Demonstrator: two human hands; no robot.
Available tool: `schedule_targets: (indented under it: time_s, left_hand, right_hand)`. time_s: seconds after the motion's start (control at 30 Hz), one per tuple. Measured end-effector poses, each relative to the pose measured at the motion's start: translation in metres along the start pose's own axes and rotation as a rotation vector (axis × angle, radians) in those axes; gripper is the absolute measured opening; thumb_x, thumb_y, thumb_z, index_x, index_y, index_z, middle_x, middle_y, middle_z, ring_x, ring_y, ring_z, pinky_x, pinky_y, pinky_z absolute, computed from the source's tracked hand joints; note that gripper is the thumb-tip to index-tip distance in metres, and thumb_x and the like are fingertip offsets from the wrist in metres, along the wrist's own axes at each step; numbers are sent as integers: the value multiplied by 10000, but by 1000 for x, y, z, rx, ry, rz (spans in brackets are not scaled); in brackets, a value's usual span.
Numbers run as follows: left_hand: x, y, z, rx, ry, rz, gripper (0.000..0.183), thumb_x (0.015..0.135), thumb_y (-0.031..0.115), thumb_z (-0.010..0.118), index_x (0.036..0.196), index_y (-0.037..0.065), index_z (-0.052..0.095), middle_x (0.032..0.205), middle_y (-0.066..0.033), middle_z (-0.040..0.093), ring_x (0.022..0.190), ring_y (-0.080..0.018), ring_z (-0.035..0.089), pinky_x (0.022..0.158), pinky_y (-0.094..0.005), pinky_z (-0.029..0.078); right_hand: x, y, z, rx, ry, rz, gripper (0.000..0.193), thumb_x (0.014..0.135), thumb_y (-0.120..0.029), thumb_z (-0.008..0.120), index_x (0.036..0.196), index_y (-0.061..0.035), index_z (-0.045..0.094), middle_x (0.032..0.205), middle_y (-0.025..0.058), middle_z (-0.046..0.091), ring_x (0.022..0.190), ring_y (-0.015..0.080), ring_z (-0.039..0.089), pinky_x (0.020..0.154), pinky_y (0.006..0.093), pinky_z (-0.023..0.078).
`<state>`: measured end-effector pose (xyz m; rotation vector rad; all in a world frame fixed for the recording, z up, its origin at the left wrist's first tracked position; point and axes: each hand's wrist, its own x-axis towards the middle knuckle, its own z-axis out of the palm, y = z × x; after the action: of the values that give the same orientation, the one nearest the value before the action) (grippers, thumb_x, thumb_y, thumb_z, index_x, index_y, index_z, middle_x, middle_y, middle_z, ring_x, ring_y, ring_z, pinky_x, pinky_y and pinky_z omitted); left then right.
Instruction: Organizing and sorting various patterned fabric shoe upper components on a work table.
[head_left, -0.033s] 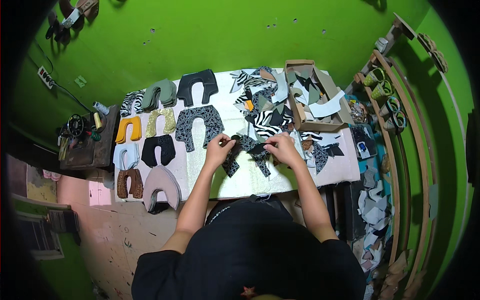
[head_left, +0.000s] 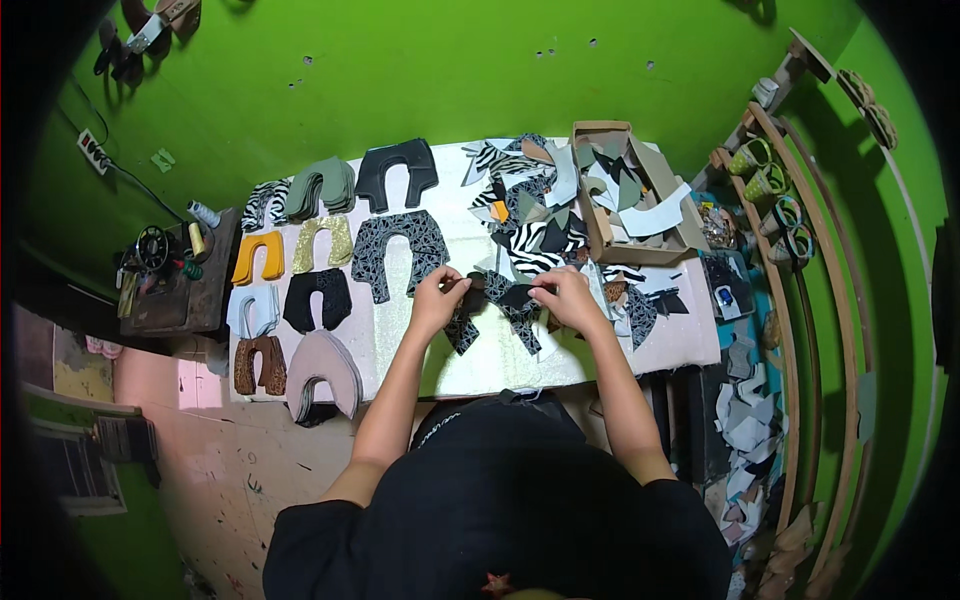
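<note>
Above the near middle of the table, I hold a U-shaped piece [head_left: 522, 322] of black material with grey line patterning between both hands. My left hand [head_left: 438, 300] is closed, pinching its left upper edge between thumb and fingers. My right hand [head_left: 566, 298] is closed in a pinch on its right side, where a plain black part shows. The legs of the piece hang toward me. Left of it lies a larger U-shaped stack [head_left: 402, 248] in the same pattern. Under my fingertips the exact grip is hidden.
Stacked U-shaped pieces in black [head_left: 398, 172], green [head_left: 320, 188], yellow [head_left: 259, 258] and pink [head_left: 324, 372] cover the table's left side. Scraps [head_left: 540, 238] lie behind my hands beside a cardboard box [head_left: 690, 232]. A sewing machine [head_left: 152, 248] stands left; a wooden rack [head_left: 783, 330] stands right.
</note>
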<state>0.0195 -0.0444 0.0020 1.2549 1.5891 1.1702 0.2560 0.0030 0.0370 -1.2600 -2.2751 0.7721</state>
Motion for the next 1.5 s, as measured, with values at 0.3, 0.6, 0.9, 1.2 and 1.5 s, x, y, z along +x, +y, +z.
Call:
schedule_targets:
  time_s: [0.3, 0.6, 0.9, 1.2, 1.5]
  left_hand:
    - [-9, 25, -11, 371, 94, 75, 190, 691, 151, 688, 714, -1, 576, 631, -114, 590, 570, -218, 573, 530, -314, 427]
    - [-5, 14, 1, -228, 126, -23, 159, 731, 44, 619, 706, 21, 464, 751, -103, 618, 692, -131, 615, 606, -237, 482]
    - [-10, 8, 30, -425, -30, -84, 91, 869, -27, 378, 854, 54, 339, 876, -86, 511, 864, -216, 620, 658, -248, 516]
    - [-11, 10, 37, -618, -54, -123, 299, 854, -85, 285, 1117, -53, 423, 1133, -182, 503, 1042, -245, 541, 897, -316, 445]
    - [-12, 14, 37, -914, -163, -187, 389, 850, -70, 325, 1232, -8, 353, 1172, -189, 485, 1065, -225, 516, 892, -323, 437]
  right_hand:
    - [18, -30, -16, 425, -226, 278, 154, 770, -106, 641, 754, 10, 541, 580, 7, 487, 469, 80, 533, 413, 217, 400]
    - [35, -5, 10, 779, -220, 402, 239, 822, -46, 514, 710, -71, 304, 628, 137, 573, 480, 207, 605, 380, 277, 460]
    - [35, -18, 27, 1097, -319, 554, 219, 880, -194, 477, 957, -19, 585, 804, 54, 612, 676, 112, 593, 612, 214, 477]
    - [33, -30, 36, 982, -76, 388, 301, 823, 33, 463, 1117, 11, 528, 966, 86, 586, 721, 144, 623, 570, 223, 509]
    - [33, -28, 58, 931, 193, 265, 292, 788, 1, 563, 1069, 74, 532, 877, 90, 574, 676, 136, 612, 545, 223, 508]
